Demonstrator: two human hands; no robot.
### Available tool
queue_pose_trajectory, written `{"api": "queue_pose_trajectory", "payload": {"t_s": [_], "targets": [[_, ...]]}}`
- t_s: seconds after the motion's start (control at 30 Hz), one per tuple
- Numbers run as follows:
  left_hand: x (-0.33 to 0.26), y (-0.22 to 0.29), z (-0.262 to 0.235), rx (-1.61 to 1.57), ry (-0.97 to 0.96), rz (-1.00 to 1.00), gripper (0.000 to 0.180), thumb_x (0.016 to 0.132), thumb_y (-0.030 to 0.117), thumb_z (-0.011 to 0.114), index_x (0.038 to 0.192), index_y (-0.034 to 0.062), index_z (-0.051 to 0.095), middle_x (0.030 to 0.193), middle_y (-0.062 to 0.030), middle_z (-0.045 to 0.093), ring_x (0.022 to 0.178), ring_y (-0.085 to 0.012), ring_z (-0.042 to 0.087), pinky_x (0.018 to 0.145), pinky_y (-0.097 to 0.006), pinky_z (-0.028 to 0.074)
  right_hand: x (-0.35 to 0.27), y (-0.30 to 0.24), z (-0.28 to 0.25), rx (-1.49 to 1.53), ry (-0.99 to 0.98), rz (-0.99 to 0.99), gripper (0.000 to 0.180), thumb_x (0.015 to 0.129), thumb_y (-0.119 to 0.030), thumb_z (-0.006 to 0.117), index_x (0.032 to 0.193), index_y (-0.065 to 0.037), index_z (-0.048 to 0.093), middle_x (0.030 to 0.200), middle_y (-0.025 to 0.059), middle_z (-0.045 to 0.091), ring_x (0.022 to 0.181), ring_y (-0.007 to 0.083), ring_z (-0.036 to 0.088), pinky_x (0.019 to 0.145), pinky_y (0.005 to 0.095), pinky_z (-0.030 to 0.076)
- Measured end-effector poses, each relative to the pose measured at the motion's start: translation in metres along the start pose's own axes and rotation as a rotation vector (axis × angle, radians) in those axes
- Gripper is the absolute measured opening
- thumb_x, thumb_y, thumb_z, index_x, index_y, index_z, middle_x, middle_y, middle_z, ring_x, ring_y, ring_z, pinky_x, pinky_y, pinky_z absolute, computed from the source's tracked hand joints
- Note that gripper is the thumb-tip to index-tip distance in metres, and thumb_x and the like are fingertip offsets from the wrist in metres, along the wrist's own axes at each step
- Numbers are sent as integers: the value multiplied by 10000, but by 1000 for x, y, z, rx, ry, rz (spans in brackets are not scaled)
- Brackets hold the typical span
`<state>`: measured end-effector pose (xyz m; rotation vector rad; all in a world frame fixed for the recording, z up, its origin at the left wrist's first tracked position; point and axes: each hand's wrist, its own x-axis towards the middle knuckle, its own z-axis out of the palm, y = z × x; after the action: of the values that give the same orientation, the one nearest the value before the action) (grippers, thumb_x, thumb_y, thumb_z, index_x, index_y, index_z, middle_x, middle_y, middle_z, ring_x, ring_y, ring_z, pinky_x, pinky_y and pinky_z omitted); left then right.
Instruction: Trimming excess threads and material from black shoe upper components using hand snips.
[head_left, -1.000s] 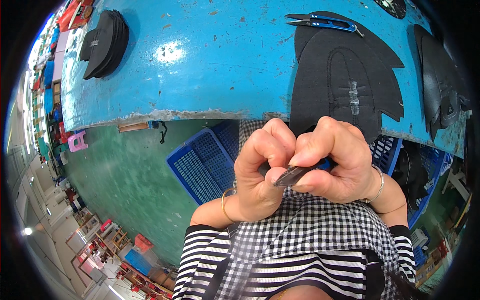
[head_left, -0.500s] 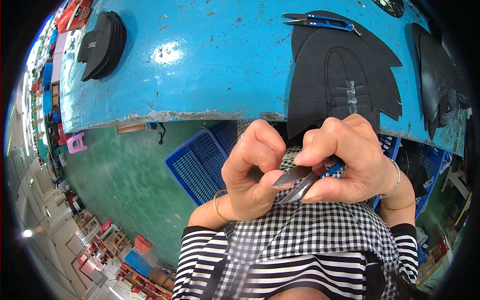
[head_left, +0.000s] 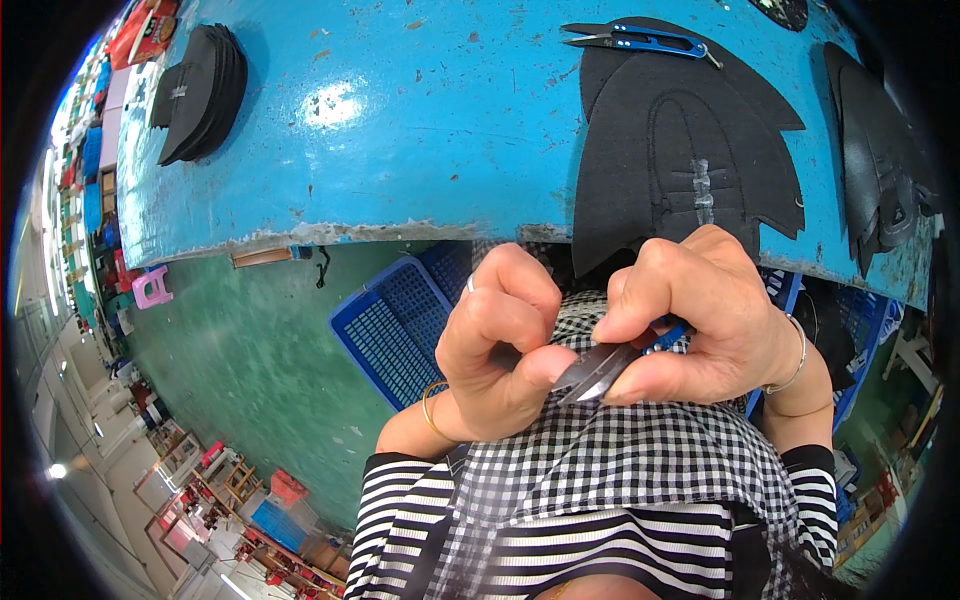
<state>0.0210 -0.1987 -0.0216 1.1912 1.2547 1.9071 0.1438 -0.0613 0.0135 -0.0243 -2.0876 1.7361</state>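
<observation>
My right hand (head_left: pixel 690 320) grips a pair of thread snips (head_left: pixel 602 368) with a blue handle, mostly hidden inside the fist. The dark metal blades point left, lying close together. My left hand (head_left: pixel 502 345) is curled closed, its thumb tip right at the ends of the blades. Whatever those fingers pinch, if anything, is too small or hidden to make out. Just beyond both hands lies a black stitched fabric piece (head_left: pixel 690 150) with a clear strip along its middle. A second pair of blue snips (head_left: pixel 650 42) rests on its far end.
A stack of black pieces (head_left: pixel 205 95) stands at the far left of the blue table (head_left: pixel 420 130). More black pieces (head_left: pixel 875 150) lie at the right. Below the table edge is a blue plastic basket (head_left: pixel 395 330); a pink stool (head_left: pixel 152 287) stands on the green floor.
The snips' blades have come together from being apart. My left hand has shifted slightly left, its thumb still at the blade tips.
</observation>
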Motion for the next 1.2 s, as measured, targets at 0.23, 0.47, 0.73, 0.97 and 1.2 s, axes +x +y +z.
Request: {"api": "queue_pose_trajectory", "payload": {"t_s": [0.23, 0.47, 0.73, 0.97, 1.2], "targets": [[0, 0, -3, 20, -3, 13, 294, 817, 279, 697, 769, 93, 474, 726, -31, 486, 623, -126, 416, 536, -250, 342, 0, 2, 1, -35, 12, -14, 382, 749, -369, 747, 788, -25, 584, 582, 47, 566, 452, 140, 545, 413, 237, 381], [2, 1, -3, 29, -34, 7, 289, 815, 271, 701, 774, 94, 476, 730, -30, 483, 628, -132, 419, 538, -260, 346, 0, 2, -2, -22, 1, -5, 362, 740, -355, 757, 771, -42, 578, 573, 35, 573, 436, 132, 535, 401, 229, 358], [4, 0, -3, 17, -78, 62, 274, 816, 240, 702, 783, 97, 470, 745, -34, 481, 632, -130, 421, 542, -261, 346, -1, -2, -3, -14, -1, 6, 349, 747, -343, 756, 763, -46, 575, 587, 33, 573, 439, 122, 527, 405, 226, 353], [2, 25, 5, -234, 39, -259, 72, 868, 54, 590, 897, 16, 535, 748, -37, 504, 630, -118, 431, 558, -250, 359, -8, 0, -8, 336, 271, 349, 493, 849, -469, 617, 951, -9, 472, 735, -17, 332, 526, 51, 361, 450, 193, 275], [6, 38, 7, -315, -101, -526, 312, 979, 346, 398, 786, 107, 457, 634, 8, 387, 482, -74, 271, 439, -231, 243, -20, 4, -9, 452, 228, 334, 167, 871, -150, 596, 951, -26, 517, 677, -66, 437, 592, 12, 327, 528, 175, 282]]}}
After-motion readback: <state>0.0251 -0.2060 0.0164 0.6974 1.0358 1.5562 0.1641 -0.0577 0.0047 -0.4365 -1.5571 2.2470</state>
